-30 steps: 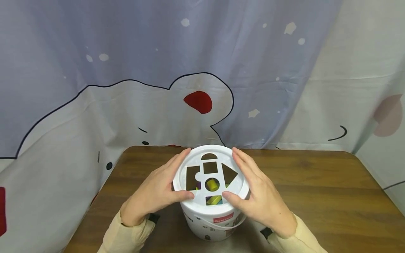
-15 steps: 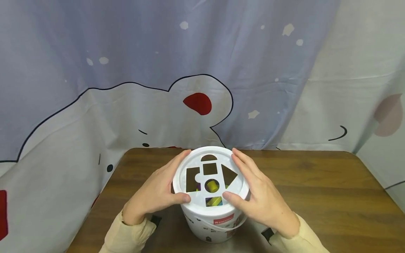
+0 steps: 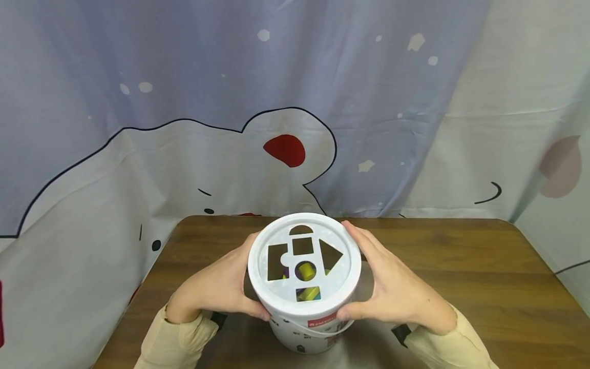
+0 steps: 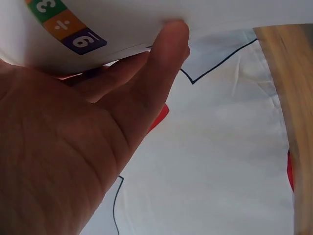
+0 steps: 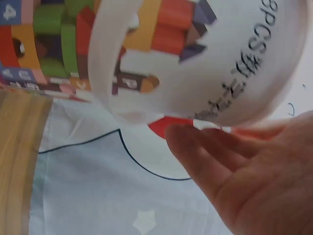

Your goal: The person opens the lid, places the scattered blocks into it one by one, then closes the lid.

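Note:
A white bucket (image 3: 288, 335) with a carrying handle (image 3: 318, 333) stands near the middle of the table's front. Its white lid (image 3: 282, 290) has cut-outs in several shapes; yellow and purple blocks (image 3: 306, 271) show through some. My left hand (image 3: 221, 282) holds the bucket's left side just under the lid rim, thumb in front, most fingers hidden behind. My right hand (image 3: 392, 284) is at the right side, fingers reaching to the lid's edge and thumb by the front wall, with a gap at the palm. In the right wrist view the bucket wall (image 5: 195, 78) carries printed block pictures.
The brown wooden table (image 3: 461, 287) extends to both sides of the bucket. Behind it hangs a printed curtain (image 3: 221, 164), which also covers the left side.
Both thumbs have slid off the lid's top, down to the bucket's front side. The left fingers have dropped below the rim; the right hand has shifted outward. The bucket stays in place.

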A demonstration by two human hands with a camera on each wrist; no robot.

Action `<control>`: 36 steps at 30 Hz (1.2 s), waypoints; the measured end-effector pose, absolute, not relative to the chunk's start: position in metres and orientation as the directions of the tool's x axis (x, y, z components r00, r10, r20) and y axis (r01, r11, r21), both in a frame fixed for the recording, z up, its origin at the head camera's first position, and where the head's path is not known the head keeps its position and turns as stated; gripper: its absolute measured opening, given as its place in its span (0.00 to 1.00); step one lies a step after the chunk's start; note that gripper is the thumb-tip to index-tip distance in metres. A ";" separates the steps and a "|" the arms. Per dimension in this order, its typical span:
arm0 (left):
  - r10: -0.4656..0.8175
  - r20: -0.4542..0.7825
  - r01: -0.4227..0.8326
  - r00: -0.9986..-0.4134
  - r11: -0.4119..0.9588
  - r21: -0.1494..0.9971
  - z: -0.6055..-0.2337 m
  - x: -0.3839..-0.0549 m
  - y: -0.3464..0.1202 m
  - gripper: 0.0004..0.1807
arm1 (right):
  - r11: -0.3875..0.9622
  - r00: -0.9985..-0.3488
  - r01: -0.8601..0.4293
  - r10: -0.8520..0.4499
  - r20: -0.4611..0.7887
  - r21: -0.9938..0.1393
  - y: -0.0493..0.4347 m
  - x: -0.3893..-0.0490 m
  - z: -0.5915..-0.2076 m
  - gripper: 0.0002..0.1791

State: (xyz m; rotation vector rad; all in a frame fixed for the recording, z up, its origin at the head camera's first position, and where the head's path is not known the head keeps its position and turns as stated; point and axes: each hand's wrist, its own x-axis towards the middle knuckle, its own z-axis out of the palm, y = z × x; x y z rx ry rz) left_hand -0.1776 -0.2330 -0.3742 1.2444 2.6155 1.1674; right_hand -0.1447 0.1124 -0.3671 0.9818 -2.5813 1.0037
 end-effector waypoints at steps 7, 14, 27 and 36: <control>0.670 0.286 0.657 -0.685 0.400 0.639 -0.376 -0.177 -0.229 0.75 | 0.606 -0.788 -0.613 -0.521 0.329 -0.507 0.124 -0.146 -0.363 0.77; 0.685 0.281 0.611 -0.672 0.299 0.733 -0.384 -0.178 -0.217 0.67 | 0.583 -0.739 -0.663 -0.610 0.286 -0.469 0.149 -0.150 -0.355 0.66; 0.670 0.318 0.584 -0.671 0.213 0.783 -0.398 -0.172 -0.186 0.62 | 0.691 -0.778 -0.626 -0.583 0.232 -0.362 0.179 -0.142 -0.344 0.57; 0.677 0.337 0.624 -0.654 0.233 0.746 -0.397 -0.167 -0.185 0.60 | 0.684 -0.774 -0.626 -0.603 0.193 -0.375 0.185 -0.141 -0.346 0.54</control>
